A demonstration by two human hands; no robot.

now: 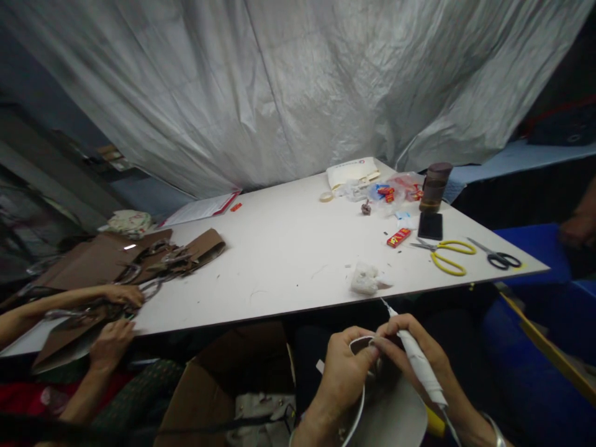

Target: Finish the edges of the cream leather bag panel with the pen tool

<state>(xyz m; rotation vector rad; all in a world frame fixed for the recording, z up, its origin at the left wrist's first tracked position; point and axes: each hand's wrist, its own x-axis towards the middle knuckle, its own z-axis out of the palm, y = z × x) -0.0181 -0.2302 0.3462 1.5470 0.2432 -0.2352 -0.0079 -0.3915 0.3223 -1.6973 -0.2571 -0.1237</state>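
Note:
My left hand [342,375] is closed on the edge of a pale bag-like piece [395,410] with a white rim, held in front of me below the table edge. My right hand [428,347] grips a white-wrapped, pen-shaped tool [419,366] with a thin metal tip and a cord trailing from its back end. The tip points up and away, apart from the piece. My right thumb and fingertips also meet my left fingers at the rim; what they pinch there is partly hidden. Just beyond the tool's tip, a crumpled white tissue [364,279] lies on the table.
On the white table [279,261] are yellow-handled scissors [449,256], black-handled scissors [500,257], a phone [430,226], a bottle [435,187] and red wrappers [398,238]. At left, another person's hands [114,338] handle brown bags [186,254]. A cardboard box [205,397] stands below.

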